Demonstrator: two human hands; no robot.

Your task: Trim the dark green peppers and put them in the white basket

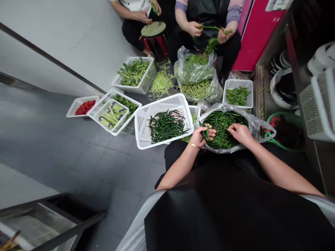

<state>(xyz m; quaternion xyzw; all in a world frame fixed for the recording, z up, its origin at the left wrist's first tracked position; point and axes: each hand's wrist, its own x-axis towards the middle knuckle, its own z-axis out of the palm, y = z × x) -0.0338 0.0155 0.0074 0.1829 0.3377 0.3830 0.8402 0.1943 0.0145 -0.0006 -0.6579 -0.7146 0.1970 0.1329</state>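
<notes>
Palm up, my left hand (203, 135) holds a few green chili peppers (207, 132) at the left rim of a clear plastic bag (258, 125). The bag lies open before my knees, full of dark green chilies (222, 127). Over its right part, my right hand (240, 133) is closed with the fingertips pinched together; whatever is between them is too small to make out. Left of the bag, a white perforated basket (141, 134) contains a pile of green chilies (167, 126).
Baskets of red chilies (85, 107), bundled stalks (112, 114) and leafy greens (134, 72) stand leftward. Across from me, two people's hands (209, 31) handle greens behind a bag of stems (197, 80). A green basin (286, 130) and a metal shelf (294, 69) are at right.
</notes>
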